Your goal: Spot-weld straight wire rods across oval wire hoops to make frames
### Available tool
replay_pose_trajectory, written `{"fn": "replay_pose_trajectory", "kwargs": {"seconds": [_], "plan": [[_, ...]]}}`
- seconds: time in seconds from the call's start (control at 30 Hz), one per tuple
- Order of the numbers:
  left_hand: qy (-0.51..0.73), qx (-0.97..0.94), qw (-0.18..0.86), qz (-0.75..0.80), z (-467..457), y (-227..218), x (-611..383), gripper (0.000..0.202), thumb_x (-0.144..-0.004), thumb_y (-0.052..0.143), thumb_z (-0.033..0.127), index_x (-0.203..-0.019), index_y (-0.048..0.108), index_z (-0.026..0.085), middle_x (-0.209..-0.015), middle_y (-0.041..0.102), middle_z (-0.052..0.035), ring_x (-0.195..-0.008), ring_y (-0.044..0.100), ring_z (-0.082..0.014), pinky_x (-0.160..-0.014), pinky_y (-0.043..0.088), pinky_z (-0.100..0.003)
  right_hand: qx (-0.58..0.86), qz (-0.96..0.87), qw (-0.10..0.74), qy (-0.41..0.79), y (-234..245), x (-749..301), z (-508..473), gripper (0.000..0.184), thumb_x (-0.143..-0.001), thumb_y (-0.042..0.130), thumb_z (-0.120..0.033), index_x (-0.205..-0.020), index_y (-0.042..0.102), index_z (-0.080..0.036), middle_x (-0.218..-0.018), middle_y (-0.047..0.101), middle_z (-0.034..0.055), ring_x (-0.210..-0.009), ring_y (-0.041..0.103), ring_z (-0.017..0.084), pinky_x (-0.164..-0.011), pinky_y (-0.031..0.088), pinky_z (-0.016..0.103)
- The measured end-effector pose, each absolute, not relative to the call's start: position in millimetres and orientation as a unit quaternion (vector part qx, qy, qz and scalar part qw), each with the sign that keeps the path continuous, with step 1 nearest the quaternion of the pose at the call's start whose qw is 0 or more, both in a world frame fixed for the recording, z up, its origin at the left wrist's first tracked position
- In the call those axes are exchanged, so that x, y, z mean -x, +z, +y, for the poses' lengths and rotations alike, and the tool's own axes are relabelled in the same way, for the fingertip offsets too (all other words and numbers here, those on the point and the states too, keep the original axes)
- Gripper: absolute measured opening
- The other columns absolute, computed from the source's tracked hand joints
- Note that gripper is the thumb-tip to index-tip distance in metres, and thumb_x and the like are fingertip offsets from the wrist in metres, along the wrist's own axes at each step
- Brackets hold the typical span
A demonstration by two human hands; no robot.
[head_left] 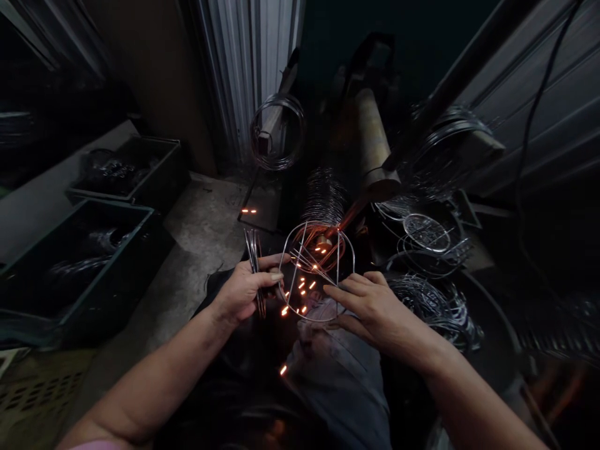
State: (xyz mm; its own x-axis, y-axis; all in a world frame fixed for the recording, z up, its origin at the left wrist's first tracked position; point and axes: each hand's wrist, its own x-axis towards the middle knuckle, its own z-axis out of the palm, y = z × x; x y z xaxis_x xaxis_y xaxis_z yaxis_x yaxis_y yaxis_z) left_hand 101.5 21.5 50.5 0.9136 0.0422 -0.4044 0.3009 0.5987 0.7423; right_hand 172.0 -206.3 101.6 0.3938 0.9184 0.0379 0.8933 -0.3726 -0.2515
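A round wire frame with straight cross wires is held between my two hands, under the metal electrode of a machine. Orange sparks scatter below the electrode, over my lap. My left hand is closed round a bundle of short straight wires that stands nearly upright, and its thumb and forefinger touch the frame's left side. On the right side, my right hand grips the frame, its fingers pointing left along the wires. A thin straight wire slants across the frame towards these fingers. Part of the right fingers' contact is hidden.
Behind the frame lies a coil-like stack of wire rings. A thick cylindrical machine arm comes down from above. Wire hoops hang at the back. A heap of bent wire sits at right; green bins stand at left.
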Motion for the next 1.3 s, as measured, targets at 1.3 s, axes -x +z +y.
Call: {"fn": "replay_pose_trajectory", "kwargs": {"seconds": [1.3], "plan": [[-0.138,-0.442,0.871,0.167,5,19,-61,0.032,-0.075,0.058,0.039,-0.073,0.064,0.008,-0.056,0.056,-0.0035,-0.035,0.045,-0.0054,-0.036,0.027,-0.018,0.821,-0.567,-0.019,0.059,105,-165,-110,0.012,-0.076,0.054,-0.021,-0.070,0.062,-0.015,-0.074,0.062,0.0067,-0.072,0.055,0.020,-0.060,0.033,0.028]]}}
